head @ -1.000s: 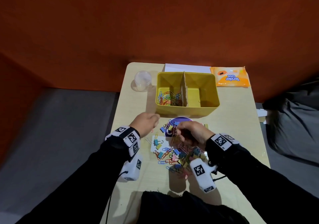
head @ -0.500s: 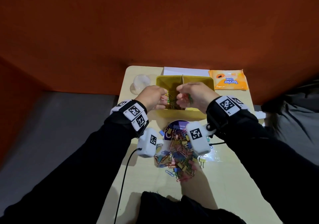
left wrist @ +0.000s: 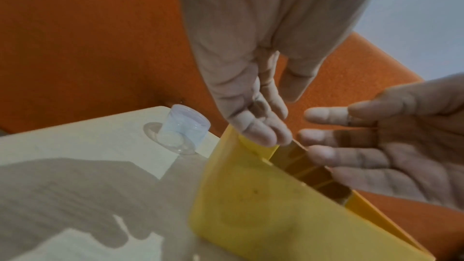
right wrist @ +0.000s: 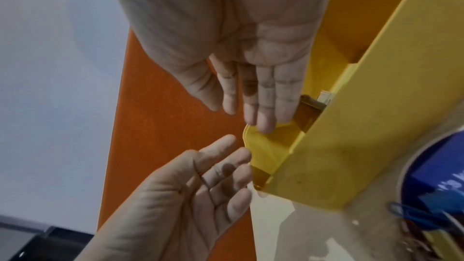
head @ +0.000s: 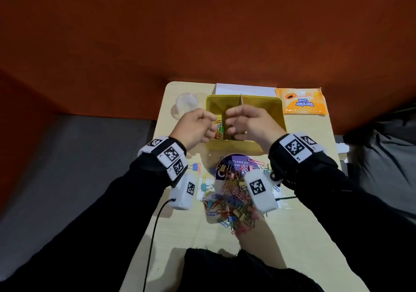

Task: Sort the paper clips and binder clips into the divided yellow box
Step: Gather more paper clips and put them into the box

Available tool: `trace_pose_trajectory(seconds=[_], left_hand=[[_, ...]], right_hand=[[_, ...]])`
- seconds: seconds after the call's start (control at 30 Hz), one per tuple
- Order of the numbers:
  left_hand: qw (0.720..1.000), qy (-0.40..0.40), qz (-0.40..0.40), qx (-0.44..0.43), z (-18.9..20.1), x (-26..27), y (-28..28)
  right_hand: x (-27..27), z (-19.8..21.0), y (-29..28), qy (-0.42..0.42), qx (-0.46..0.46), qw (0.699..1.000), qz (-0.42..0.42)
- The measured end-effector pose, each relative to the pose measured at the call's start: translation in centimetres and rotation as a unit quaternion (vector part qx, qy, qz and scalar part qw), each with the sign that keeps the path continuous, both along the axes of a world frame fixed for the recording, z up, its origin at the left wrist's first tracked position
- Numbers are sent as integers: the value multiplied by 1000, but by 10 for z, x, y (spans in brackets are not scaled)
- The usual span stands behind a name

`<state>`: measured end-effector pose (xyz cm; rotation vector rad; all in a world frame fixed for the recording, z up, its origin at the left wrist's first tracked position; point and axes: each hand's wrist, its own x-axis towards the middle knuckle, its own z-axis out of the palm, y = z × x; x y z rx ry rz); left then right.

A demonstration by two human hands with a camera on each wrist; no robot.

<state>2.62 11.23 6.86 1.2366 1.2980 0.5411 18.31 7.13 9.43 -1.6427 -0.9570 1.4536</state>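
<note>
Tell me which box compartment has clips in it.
The left compartment of the yellow box, under the left hand: coloured paper clips show there. The right one's visible part shows bare yellow.

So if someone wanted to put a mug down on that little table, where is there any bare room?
Bare tabletop shows at the near right, beside the clip pile, and along the left edge below the plastic cup. The middle is crowded: the pile and the yellow box with both hands over it. The orange packet fills the far right corner.

head: overhead, down | wrists: close, forward | shared: yellow box (head: 273, 107)
</note>
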Motion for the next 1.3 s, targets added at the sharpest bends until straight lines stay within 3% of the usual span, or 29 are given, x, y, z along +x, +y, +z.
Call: trace_pose_trajectory(seconds=[0.07, 0.23, 0.43, 0.57, 0.8, 1.0, 1.3], left_hand=[[999, 42, -8, 21, -10, -15, -9], [973, 214, -57, 71, -40, -40, -34], [919, 354, -153, 78, -62, -40, -51], [892, 395, -194, 106, -68, -38, -58], [861, 417, -262, 124, -79, -43, -59], [869, 405, -248, 142, -80, -53, -63], [867, 397, -275, 123, -78, -58, -62]], right_hand=[[-1, -1, -15, 0, 14, 998, 61], [-3, -37, -47, -166, 0, 971, 171], [-17, -75, -46, -361, 10, 893, 268], [-24, -83, -42, -412, 12, 843, 345], [-44, -93, -57, -434, 122, 744, 493], [-53, -101, -54, -488, 125, 732, 459], [-43, -107, -54, -470, 99, 753, 450]])
